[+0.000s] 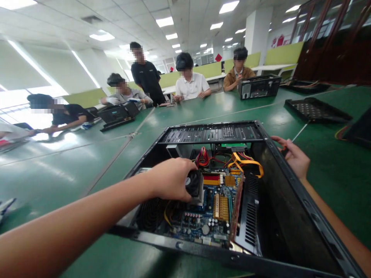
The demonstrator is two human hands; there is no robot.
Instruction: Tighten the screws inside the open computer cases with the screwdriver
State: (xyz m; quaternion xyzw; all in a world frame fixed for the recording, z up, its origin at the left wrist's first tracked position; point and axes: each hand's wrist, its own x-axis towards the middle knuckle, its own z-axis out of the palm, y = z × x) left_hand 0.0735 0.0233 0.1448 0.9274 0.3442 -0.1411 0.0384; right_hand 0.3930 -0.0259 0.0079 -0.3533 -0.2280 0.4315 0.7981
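An open black computer case (304, 200) lies on its side in front of me. Inside it, my left hand (174, 178) grips a CPU cooler (194, 184), a black fan on a metal heatsink, tilted above the blue motherboard (199, 220). Beyond the case's right edge, my right hand (295, 159) is closed around a screwdriver (300, 132), its thin shaft pointing up and to the right. A graphics card (251, 212) stands in the board to the right of the cooler. Yellow cables (256, 164) and a bundle of coloured wires (203, 157) run behind it.
Across the green table (156, 119) several people sit or stand. One sits behind another computer case (259, 87); a further dark case (118, 114) is at left. A black perforated panel (317, 109) lies at right, near a dark case part (361, 129).
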